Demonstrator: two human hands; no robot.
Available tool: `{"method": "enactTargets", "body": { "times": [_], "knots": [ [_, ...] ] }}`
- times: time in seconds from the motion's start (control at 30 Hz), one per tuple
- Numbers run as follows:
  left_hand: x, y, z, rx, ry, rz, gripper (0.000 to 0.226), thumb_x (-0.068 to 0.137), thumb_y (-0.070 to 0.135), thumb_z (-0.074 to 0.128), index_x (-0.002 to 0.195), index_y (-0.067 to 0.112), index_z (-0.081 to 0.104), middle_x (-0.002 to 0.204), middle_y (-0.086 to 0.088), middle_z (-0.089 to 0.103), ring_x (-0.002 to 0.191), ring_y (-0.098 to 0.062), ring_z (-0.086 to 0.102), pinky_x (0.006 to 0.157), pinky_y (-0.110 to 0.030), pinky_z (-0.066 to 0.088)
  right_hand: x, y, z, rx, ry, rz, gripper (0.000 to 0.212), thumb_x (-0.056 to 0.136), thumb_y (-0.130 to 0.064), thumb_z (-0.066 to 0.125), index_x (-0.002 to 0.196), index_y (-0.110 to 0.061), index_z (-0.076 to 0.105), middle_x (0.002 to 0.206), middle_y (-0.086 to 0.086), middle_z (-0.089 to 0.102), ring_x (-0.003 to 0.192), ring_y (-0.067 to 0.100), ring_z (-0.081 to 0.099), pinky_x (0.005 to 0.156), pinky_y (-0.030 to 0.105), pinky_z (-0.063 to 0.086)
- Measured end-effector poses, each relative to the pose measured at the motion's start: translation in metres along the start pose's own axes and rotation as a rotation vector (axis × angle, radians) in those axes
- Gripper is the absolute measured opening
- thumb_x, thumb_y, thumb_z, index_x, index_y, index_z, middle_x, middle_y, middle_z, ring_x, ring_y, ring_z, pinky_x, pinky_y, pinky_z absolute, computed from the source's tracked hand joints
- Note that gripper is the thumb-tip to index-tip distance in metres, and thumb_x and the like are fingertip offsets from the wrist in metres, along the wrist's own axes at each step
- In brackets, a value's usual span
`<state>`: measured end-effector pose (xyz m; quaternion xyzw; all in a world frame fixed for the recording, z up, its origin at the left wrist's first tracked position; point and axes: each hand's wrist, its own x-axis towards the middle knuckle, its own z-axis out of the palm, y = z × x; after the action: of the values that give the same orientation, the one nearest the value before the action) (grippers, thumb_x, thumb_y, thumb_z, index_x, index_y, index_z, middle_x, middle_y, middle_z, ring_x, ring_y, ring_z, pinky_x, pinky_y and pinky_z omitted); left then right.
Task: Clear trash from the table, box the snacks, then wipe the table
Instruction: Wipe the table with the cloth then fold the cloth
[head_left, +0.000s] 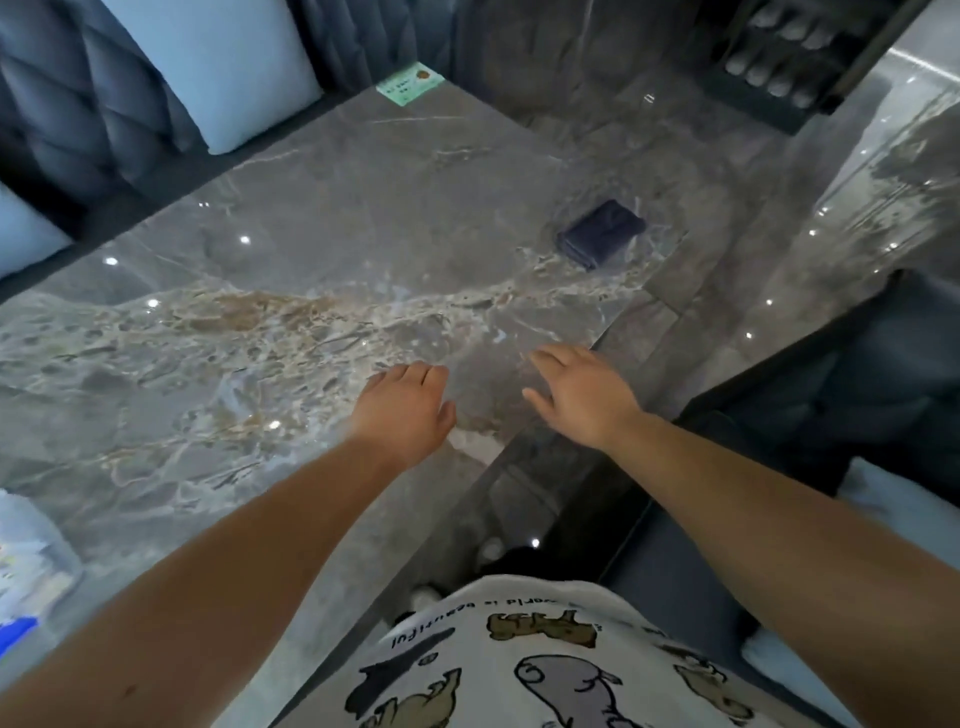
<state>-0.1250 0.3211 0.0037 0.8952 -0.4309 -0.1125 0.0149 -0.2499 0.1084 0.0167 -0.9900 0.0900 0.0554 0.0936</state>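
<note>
A glossy grey marble table (311, 218) fills the view. Near its right edge lies a folded dark blue cloth (602, 234). At the far corner sits a small green packet (410, 83). At the left edge of the frame a clear plastic box (31, 561) with blurred contents shows partly. My left hand (405, 410) hovers palm down over the near right part of the table, fingers loosely curled, holding nothing. My right hand (582, 389) is held over the table's right edge, fingers spread, empty. Both hands are well short of the cloth.
A dark tufted sofa (78, 104) with pale cushions (223, 62) runs along the table's far left side. A dark seat (857, 374) stands to the right. Shiny grey floor (779, 218) lies beyond the table's right edge.
</note>
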Motion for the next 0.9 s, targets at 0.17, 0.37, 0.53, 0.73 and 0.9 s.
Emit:
{"method": "enactTargets", "body": {
  "times": [0.17,0.37,0.53,0.73,0.9],
  "knots": [
    [0.032,0.021,0.003,0.021,-0.002,0.04,0.049,0.092,0.044,0.038,0.131,0.016,0.048,0.132,-0.007,0.055,0.121,-0.028,0.048,0.097,-0.043,0.04,0.005,0.037,-0.003,0.019,0.01,0.049,0.057,0.094,-0.046,0.043,0.136,-0.009,0.04,0.138,0.012,0.045,0.127,0.029,0.038,0.103,0.042,0.035],
    [0.099,0.049,0.006,-0.001,-0.001,0.043,0.049,0.092,0.041,0.042,0.133,0.015,0.047,0.132,-0.008,0.055,0.12,-0.029,0.048,0.097,-0.042,0.039,0.046,0.112,-0.001,0.034,-0.024,-0.03,0.059,0.092,-0.042,0.05,0.138,-0.008,0.037,0.142,0.013,0.041,0.131,0.031,0.034,0.107,0.043,0.03],
    [0.159,0.094,0.013,-0.074,-0.036,-0.051,0.047,0.092,0.038,0.043,0.133,0.014,0.048,0.133,-0.009,0.053,0.122,-0.029,0.046,0.1,-0.041,0.036,0.099,0.195,-0.008,-0.003,-0.089,-0.105,0.06,0.09,-0.042,0.053,0.138,-0.009,0.037,0.144,0.013,0.038,0.133,0.03,0.032,0.108,0.041,0.028],
    [0.206,0.139,0.022,-0.137,-0.052,-0.141,0.043,0.091,0.034,0.044,0.127,0.012,0.051,0.131,-0.01,0.054,0.122,-0.03,0.046,0.1,-0.04,0.035,0.15,0.277,-0.015,-0.109,-0.205,-0.275,0.065,0.089,-0.04,0.055,0.141,-0.009,0.032,0.15,0.014,0.029,0.139,0.03,0.021,0.112,0.041,0.019],
    [0.234,0.159,0.039,-0.153,-0.011,-0.156,0.043,0.091,0.032,0.045,0.124,0.007,0.053,0.134,-0.015,0.051,0.127,-0.034,0.041,0.104,-0.044,0.032,0.195,0.303,-0.012,-0.168,-0.245,-0.345,0.071,0.088,-0.043,0.056,0.144,-0.009,0.028,0.153,0.014,0.02,0.142,0.029,0.012,0.114,0.045,0.018]
  ]
}}
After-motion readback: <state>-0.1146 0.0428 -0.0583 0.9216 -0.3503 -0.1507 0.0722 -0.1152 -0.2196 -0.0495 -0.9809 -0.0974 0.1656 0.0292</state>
